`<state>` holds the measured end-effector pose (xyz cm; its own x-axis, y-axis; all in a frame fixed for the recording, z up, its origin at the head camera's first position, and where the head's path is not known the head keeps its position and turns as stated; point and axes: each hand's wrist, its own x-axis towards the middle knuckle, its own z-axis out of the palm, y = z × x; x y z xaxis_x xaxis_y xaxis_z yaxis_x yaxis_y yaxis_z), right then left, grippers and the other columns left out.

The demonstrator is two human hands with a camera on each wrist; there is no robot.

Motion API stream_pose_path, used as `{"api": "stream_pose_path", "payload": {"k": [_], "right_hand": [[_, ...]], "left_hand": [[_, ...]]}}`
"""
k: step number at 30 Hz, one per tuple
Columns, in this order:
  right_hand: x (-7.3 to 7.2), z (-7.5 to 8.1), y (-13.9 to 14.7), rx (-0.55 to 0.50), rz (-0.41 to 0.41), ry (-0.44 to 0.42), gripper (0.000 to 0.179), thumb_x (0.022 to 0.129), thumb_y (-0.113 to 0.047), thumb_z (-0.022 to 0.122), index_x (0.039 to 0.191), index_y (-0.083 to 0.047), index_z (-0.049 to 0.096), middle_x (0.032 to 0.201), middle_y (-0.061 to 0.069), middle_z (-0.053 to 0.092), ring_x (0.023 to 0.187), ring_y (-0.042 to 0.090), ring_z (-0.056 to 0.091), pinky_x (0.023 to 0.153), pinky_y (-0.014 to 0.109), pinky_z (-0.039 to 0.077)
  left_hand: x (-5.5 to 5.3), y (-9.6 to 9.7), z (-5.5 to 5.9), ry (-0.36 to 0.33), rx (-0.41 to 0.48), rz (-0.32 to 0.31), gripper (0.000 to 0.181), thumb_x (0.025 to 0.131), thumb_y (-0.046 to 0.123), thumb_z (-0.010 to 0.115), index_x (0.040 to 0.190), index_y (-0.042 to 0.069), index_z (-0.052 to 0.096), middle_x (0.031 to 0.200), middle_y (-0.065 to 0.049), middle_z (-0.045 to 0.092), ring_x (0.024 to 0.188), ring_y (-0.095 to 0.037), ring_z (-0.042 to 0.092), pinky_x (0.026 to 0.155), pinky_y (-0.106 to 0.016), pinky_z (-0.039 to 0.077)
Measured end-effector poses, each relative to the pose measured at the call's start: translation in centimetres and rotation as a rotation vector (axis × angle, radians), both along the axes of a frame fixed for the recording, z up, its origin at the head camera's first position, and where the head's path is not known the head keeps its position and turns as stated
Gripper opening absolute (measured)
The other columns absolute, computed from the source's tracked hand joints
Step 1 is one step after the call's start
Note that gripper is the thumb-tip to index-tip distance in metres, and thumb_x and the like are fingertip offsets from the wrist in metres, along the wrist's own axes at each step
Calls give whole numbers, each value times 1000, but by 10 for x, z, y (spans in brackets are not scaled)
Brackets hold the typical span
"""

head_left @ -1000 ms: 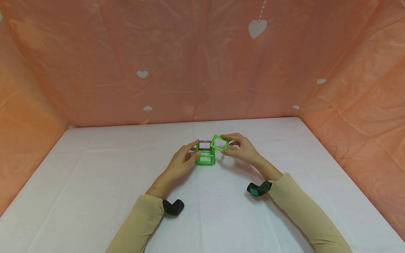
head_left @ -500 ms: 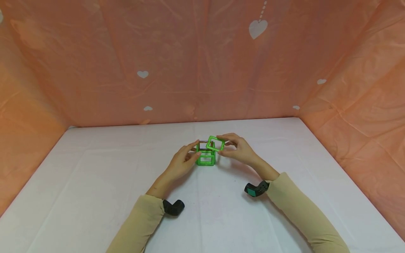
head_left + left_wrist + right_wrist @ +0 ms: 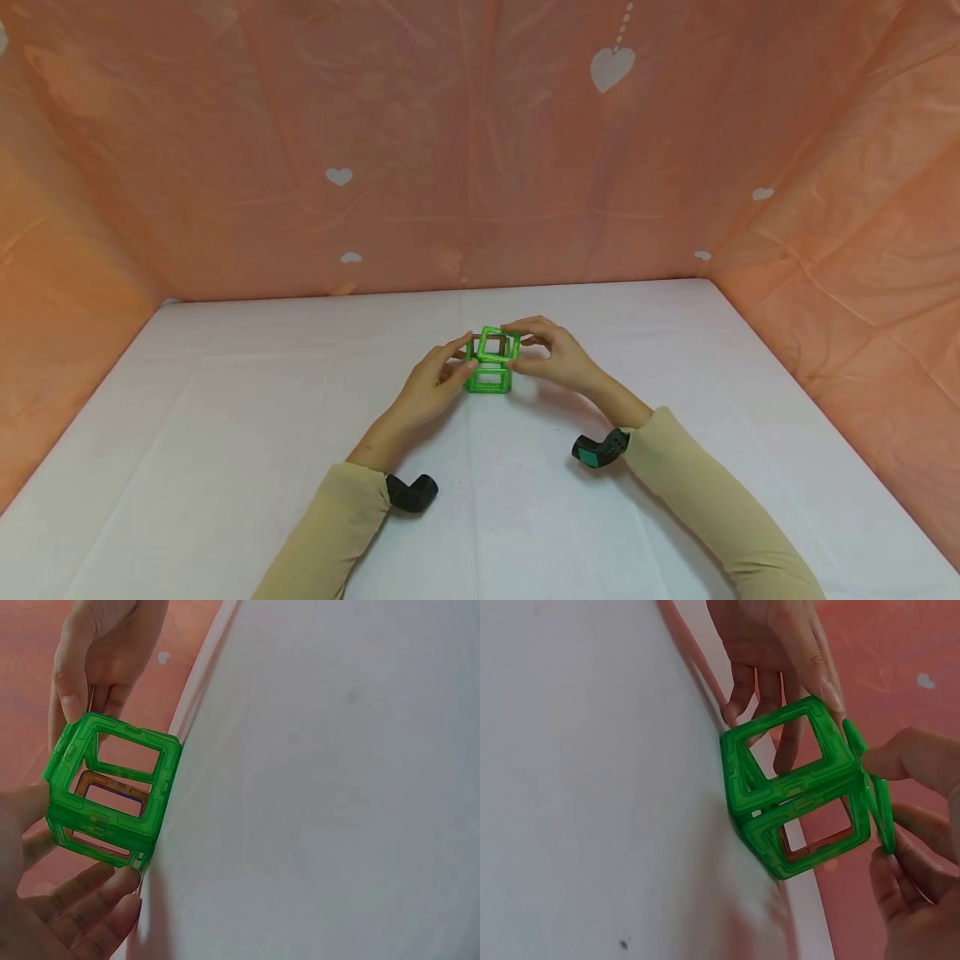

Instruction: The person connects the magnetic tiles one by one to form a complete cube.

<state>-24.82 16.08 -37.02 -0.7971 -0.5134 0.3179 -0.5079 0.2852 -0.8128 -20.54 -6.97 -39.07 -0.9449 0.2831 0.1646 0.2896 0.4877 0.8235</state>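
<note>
A small cube of green see-through magnetic tiles (image 3: 489, 389) stands on the white table, mid-view. One orange-brown magnetic tile (image 3: 112, 784) shows inside its far side in the left wrist view. My left hand (image 3: 429, 385) holds the cube's left side between thumb and fingers. My right hand (image 3: 558, 360) pinches a loose green square magnetic tile (image 3: 886, 817) by its right edge. In the head view that tile is tilted over the top of the cube. The right wrist view shows it very close to the cube's upper face; whether they touch I cannot tell.
White cloth covers the table (image 3: 225, 433). An orange curtain (image 3: 465, 150) with pale hearts rises behind it and along the sides. Each sleeved wrist carries a black device, one on the left (image 3: 411, 493) and one on the right (image 3: 600, 448).
My right hand has moved left, carrying the loose green tile from beside the cube's top right to over its top. My left hand and the cube have stayed in place.
</note>
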Motion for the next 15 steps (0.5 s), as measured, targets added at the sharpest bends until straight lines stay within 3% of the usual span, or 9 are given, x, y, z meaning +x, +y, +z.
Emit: {"api": "stream_pose_path", "payload": {"k": [15], "right_hand": [[0,-1,-6,38,36,6,49,80,-2,75,126,-1,60,128,15,58,120,29,51,100,46,44]], "left_hand": [[-1,-2,1,-17,7,1,52,99,26,55,147,16,39,128,-19,53,106,-33,61,91,-47,50]]}}
